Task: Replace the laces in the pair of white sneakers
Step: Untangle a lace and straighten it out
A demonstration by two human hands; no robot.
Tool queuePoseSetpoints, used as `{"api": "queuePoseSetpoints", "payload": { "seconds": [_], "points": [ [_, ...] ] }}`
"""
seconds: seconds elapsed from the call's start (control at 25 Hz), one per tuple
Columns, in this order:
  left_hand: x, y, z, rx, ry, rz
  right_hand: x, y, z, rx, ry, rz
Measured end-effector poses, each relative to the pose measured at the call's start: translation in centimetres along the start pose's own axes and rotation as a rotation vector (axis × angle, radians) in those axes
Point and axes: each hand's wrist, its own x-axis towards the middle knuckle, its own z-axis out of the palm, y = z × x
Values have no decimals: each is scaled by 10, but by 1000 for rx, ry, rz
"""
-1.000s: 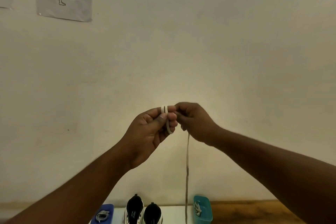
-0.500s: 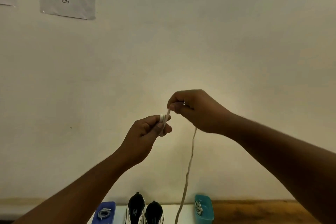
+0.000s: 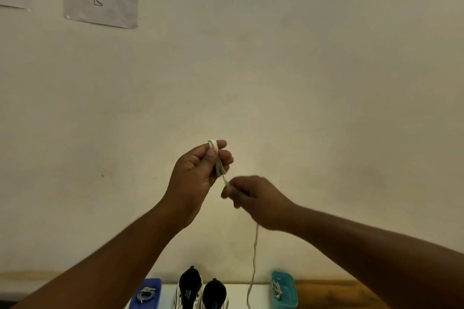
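— Hands?
— Left hand [image 3: 200,173] grips a lace [image 3: 219,165] looped round its fingers; right hand [image 3: 253,198], just below, pinches the same lace, its tail hanging toward the table [image 3: 261,293].
— Sneakers?
— Sneakers [image 3: 200,291] on the table, between a blue tray [image 3: 150,291] and a teal tray [image 3: 285,288].

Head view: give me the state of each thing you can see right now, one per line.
Lace: coiled around left fingers, tail hanging down.
Left hand: holds the coil.
Right hand: pinches the lace below the coil.
Sneakers: upright, side by side, lacing not visible.
Blue bin: holds laces.
Teal bin: holds laces.
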Motion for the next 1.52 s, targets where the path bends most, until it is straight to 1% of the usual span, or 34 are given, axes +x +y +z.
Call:
{"api": "queuePoseSetpoints", "payload": {
  "seconds": [0.08,0.2,0.28,0.36,0.48,0.56,0.64,0.72,0.8,0.88,0.96,1.0,1.08,1.2,1.24,1.32,1.4,1.52],
  "points": [
    [4,-4,-8,169,36,52,-20,-8,5,-114,-166,-115],
    [1,-13,-19,408,43,130,-22,-28,-22,-290,-293,-202],
    [-4,-18,-22,544,-47,170,-13,-42,-50,-313,-280,-224],
    [-9,-24,-20,595,-158,171,2,-51,-78,-292,-181,-198],
    [-17,-27,-12,490,-256,70,30,-48,-102,-243,-42,-121],
    [-19,-25,-6,391,-292,-9,42,-38,-96,-191,17,-101],
    [-22,-19,1,247,-281,-55,47,-21,-79,-138,63,-82],
    [-23,-12,6,50,-252,-83,41,-5,-56,-72,80,-66],
    [-18,-6,5,-53,-165,-65,24,3,-30,-31,50,-30],
    [-9,-2,0,-3,-36,2,1,0,-11,-68,-32,3],
    [-2,-2,-7,202,54,91,-21,-13,-4,-114,-131,-47],
    [-1,-4,-10,324,64,133,-28,-22,-7,-127,-163,-80],
    [-2,-13,-16,521,8,181,-26,-39,-26,-142,-166,-116],
    [-11,-30,-14,655,-149,164,-6,-56,-64,-201,-128,-128],
    [-16,-32,-10,659,-207,130,2,-57,-76,-229,-98,-123],
    [-26,-34,-1,569,-279,36,20,-50,-92,-235,-5,-88],
    [-31,-31,4,423,-293,-47,34,-38,-97,-198,94,-56],
    [-35,-19,9,144,-307,-150,38,-19,-77,-96,120,-29]
  ]
}}
